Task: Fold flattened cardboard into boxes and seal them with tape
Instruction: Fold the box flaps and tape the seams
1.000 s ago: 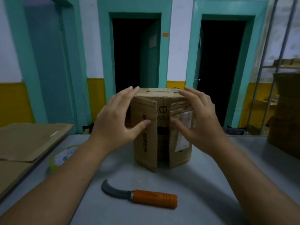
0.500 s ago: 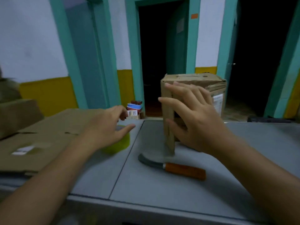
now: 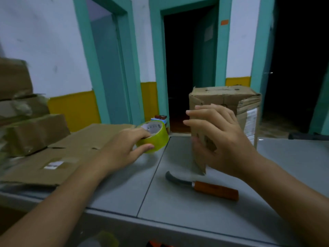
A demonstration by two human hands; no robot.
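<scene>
Curved knife (image 3: pixel 210 188) with orange handle lies on grey counter (image 3: pixel 178 207), blade pointing left. Left hand (image 3: pixel 122 148) grips yellow-green tape roll (image 3: pixel 156 138), tilted, core facing up. Right hand (image 3: pixel 219 139), fingers straight and spread, presses near face of cardboard box (image 3: pixel 222 96) standing upright, long axis vertical. White label (image 3: pixel 250 122) on box's right side, print unreadable. Flattened cardboard (image 3: pixel 85 145) lies at left.
</scene>
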